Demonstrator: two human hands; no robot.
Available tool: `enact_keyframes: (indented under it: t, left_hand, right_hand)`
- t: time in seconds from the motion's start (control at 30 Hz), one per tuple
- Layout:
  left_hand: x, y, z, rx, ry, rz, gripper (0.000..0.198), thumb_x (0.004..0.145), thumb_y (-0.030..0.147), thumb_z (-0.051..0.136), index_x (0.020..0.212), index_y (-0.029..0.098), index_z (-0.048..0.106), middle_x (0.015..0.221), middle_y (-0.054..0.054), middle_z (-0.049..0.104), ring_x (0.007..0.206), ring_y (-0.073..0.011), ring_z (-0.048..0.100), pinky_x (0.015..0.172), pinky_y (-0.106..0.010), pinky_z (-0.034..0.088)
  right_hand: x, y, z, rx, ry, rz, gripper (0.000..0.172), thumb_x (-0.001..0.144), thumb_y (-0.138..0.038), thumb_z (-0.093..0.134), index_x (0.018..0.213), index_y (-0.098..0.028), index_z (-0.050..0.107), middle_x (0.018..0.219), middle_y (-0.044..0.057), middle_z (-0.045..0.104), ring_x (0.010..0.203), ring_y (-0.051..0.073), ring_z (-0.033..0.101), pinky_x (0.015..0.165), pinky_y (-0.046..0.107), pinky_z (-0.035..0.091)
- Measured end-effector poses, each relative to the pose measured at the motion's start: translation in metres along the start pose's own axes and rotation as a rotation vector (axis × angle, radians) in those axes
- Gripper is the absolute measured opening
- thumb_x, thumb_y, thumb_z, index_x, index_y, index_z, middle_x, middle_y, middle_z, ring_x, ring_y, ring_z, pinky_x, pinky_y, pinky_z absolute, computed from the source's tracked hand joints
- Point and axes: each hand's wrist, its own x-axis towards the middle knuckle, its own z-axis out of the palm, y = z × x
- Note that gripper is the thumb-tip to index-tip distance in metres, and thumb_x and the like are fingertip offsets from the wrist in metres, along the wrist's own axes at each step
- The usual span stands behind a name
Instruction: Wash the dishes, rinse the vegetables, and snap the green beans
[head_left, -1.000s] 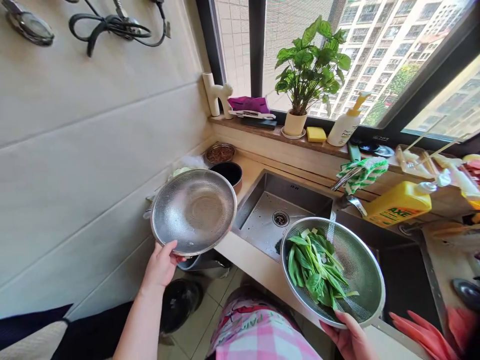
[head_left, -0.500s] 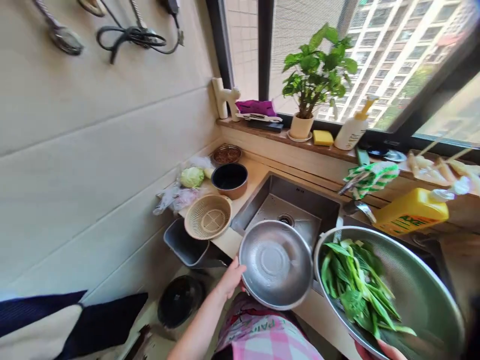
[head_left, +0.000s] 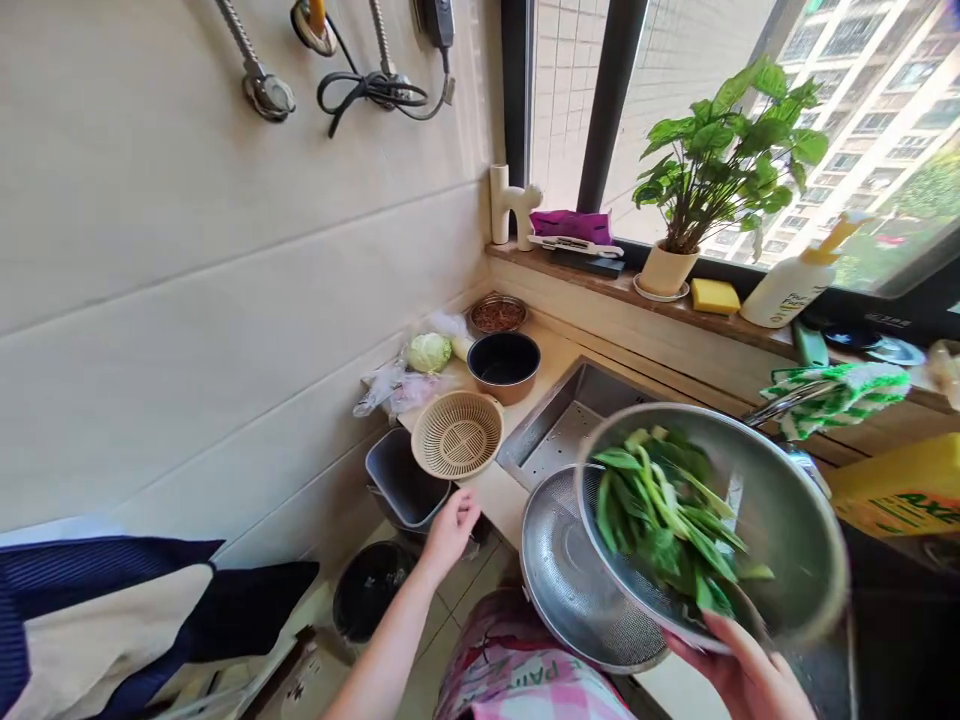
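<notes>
My right hand [head_left: 739, 668] grips the near rim of a steel colander [head_left: 780, 500] that holds leafy green vegetables [head_left: 664, 515], held tilted over the sink. Under it an empty steel colander [head_left: 566, 580] rests across the sink's front edge. My left hand [head_left: 450, 525] hangs free with fingers loosely apart, holding nothing, just left of the empty colander and below a beige plastic basket [head_left: 457, 435] on the counter.
A dark pot [head_left: 504, 365], a bowl of something brown [head_left: 496, 315] and a cabbage [head_left: 427, 352] in plastic bags stand at the counter's back. A grey bin [head_left: 401, 485] hangs below. A potted plant [head_left: 720, 160], sponge [head_left: 714, 295] and soap bottle [head_left: 787, 285] line the sill. The tap [head_left: 795, 400] carries a green cloth.
My left hand set the empty colander on the sink's front edge and let go. My right hand carried the colander of greens left, over it.
</notes>
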Motion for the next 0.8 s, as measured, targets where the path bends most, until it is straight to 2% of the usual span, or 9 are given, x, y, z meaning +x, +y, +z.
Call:
enact_keyframes:
  t: [0.1,0.17,0.27,0.37,0.43,0.5,0.63,0.73,0.8]
  left_hand:
    - [0.020,0.036,-0.021,0.115,0.115,0.304,0.046,0.077,0.039,0.059,0.118,0.019,0.050,0.114,-0.012,0.058,0.106,-0.0230,0.056,0.089,-0.035,0.045]
    - [0.035,0.070,-0.029,0.313,0.131,0.559,0.060,0.074,0.039,0.064,0.127,0.021,0.043,0.129,-0.012,0.050,0.122,-0.0264,0.044,0.101,-0.041,0.036]
    - [0.062,0.120,-0.034,0.712,-0.021,0.902,0.096,0.060,0.038,0.076,0.140,0.022,0.026,0.147,-0.011,0.029,0.137,-0.0307,0.017,0.111,-0.047,0.017]
    - [0.097,0.147,-0.036,1.016,-0.192,1.057,0.117,0.049,0.037,0.082,0.144,0.024,0.014,0.152,-0.012,0.014,0.139,-0.0331,0.003,0.110,-0.054,0.003]
    - [0.121,0.150,-0.038,1.119,-0.236,1.061,0.120,0.049,0.039,0.081,0.144,0.022,0.010,0.152,-0.014,0.010,0.139,-0.0335,0.000,0.108,-0.056,-0.001]
    - [0.139,0.146,-0.041,1.154,-0.215,1.017,0.120,0.051,0.040,0.079,0.144,0.021,0.006,0.152,-0.016,0.011,0.139,-0.0331,0.001,0.106,-0.058,-0.004]
    - [0.152,0.128,-0.049,1.152,-0.066,0.945,0.111,0.055,0.034,0.077,0.143,0.017,0.011,0.142,-0.017,0.033,0.134,-0.0327,0.019,0.105,-0.059,-0.008]
    - [0.147,0.114,-0.054,1.172,0.020,0.939,0.077,0.068,0.023,0.066,0.136,0.017,0.031,0.124,-0.014,0.049,0.123,-0.0301,0.035,0.107,-0.059,-0.008]
    - [0.142,0.103,-0.058,1.210,0.055,0.941,0.052,0.077,0.016,0.054,0.128,0.019,0.042,0.116,-0.012,0.054,0.117,-0.0283,0.040,0.106,-0.060,-0.006]
  right_hand:
    - [0.009,-0.017,0.086,-0.094,-0.170,-0.030,0.027,0.055,-0.026,0.075,0.077,-0.017,0.062,0.077,0.003,0.070,0.072,0.024,0.066,0.071,0.041,0.059]
    - [0.023,-0.019,0.137,-0.155,-0.270,-0.083,0.033,0.060,-0.023,0.069,0.092,-0.019,0.061,0.085,0.003,0.069,0.074,0.023,0.065,0.066,0.040,0.059]
    - [0.047,-0.011,0.200,-0.259,-0.362,-0.129,0.053,0.063,-0.019,0.061,0.115,-0.022,0.050,0.093,0.004,0.066,0.075,0.023,0.065,0.058,0.038,0.058]
    - [0.065,0.001,0.246,-0.373,-0.384,-0.217,0.065,0.062,-0.018,0.056,0.124,-0.024,0.040,0.098,0.005,0.062,0.073,0.021,0.063,0.051,0.033,0.056]
    - [0.073,0.008,0.267,-0.452,-0.398,-0.297,0.070,0.060,-0.018,0.056,0.127,-0.027,0.037,0.101,0.005,0.059,0.076,0.020,0.061,0.048,0.029,0.055]
    - [0.077,0.012,0.281,-0.529,-0.401,-0.359,0.073,0.060,-0.019,0.055,0.129,-0.028,0.036,0.100,0.005,0.059,0.075,0.020,0.060,0.045,0.026,0.053]
    - [0.080,0.018,0.298,-0.611,-0.362,-0.441,0.076,0.061,-0.019,0.052,0.133,-0.030,0.033,0.093,0.004,0.061,0.063,0.018,0.058,0.039,0.028,0.051]
    - [0.083,0.021,0.305,-0.608,-0.320,-0.477,0.078,0.060,-0.016,0.052,0.135,-0.031,0.033,0.084,0.002,0.063,0.056,0.017,0.057,0.043,0.030,0.052]
    - [0.088,0.024,0.308,-0.579,-0.296,-0.492,0.079,0.059,-0.015,0.055,0.135,-0.030,0.034,0.085,0.001,0.065,0.060,0.018,0.059,0.052,0.031,0.054]
